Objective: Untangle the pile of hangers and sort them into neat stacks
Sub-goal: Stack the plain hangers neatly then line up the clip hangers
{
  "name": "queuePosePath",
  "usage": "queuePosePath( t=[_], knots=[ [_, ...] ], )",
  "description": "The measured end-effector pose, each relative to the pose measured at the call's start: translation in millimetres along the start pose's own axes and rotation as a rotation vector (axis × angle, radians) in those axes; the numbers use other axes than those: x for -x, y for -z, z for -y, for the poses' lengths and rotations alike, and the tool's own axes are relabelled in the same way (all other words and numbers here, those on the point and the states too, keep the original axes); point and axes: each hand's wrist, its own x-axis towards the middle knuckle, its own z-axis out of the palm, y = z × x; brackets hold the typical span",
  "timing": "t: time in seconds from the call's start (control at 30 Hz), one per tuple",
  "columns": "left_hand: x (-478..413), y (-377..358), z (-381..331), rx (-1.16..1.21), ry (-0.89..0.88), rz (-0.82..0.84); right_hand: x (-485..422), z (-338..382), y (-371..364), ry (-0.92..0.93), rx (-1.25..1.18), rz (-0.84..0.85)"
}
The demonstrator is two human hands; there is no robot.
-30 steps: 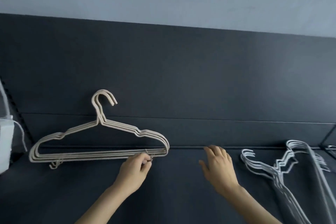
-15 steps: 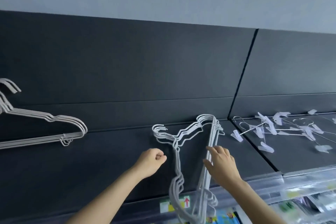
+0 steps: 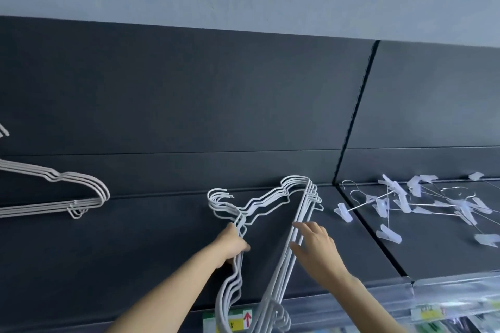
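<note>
A stack of white wire hangers (image 3: 270, 203) lies on the dark shelf top (image 3: 162, 238), hooks pointing left and one end hanging over the front edge. My left hand (image 3: 232, 246) grips the stack at the neck just below the hooks. My right hand (image 3: 315, 243) rests with straight fingers against the long bottom bars of the same stack. At the far left lies a beige stack of hangers (image 3: 67, 194), partly cut off by the frame. A tangle of clear clip hangers (image 3: 422, 203) lies on the shelf to the right.
A dark back panel (image 3: 216, 103) rises behind the shelf, with a seam at the right. Below the front edge runs a clear price rail (image 3: 446, 292) with a yellow-green label bearing a red arrow (image 3: 238, 320).
The view turned right from the beige stack to the white one. My left hand let go of the beige hangers and took hold of the white stack's neck; my right hand slid along its bars.
</note>
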Motion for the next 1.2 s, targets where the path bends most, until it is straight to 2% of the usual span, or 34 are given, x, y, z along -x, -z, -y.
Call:
queuePosePath(
  t=[0.17, 0.33, 0.43, 0.57, 0.73, 0.8, 0.93, 1.07, 1.2],
  knots=[
    [-7.3, 23.1, 1.9, -0.147, -0.059, 0.039, -31.0, 1.7, 2.6, -0.002, -0.047, -0.035],
    [-3.8, 72.7, -4.7, -0.456, -0.123, -0.105, -63.4, 9.9, 5.8, 0.026, -0.078, -0.102],
    [2.6, 85.4, -3.5, -0.533, -0.183, -0.176, -77.4, 11.2, 6.0, 0.052, -0.085, -0.156],
    [4.9, 95.0, -2.0, -0.595, -0.347, -0.328, -93.4, 10.7, 6.6, 0.091, -0.009, -0.170],
    [6.4, 100.7, -16.8, -0.637, -0.501, -0.481, -112.7, 11.9, 9.6, 0.167, 0.179, -0.029],
    [2.3, 101.6, -19.7, -0.622, -0.511, -0.493, -117.8, 13.5, 10.5, 0.166, 0.174, 0.008],
    [-2.8, 104.6, -13.7, -0.611, -0.490, -0.465, -119.6, 8.8, 9.1, 0.133, 0.053, -0.033],
    [1.0, 107.0, -0.9, -0.682, -0.372, -0.481, -126.1, 2.2, 9.1, 0.160, 0.055, -0.092],
    [-10.3, 108.6, -0.5, -0.645, -0.371, -0.573, -138.3, 8.1, 10.5, 0.206, 0.075, -0.190]
  ],
)
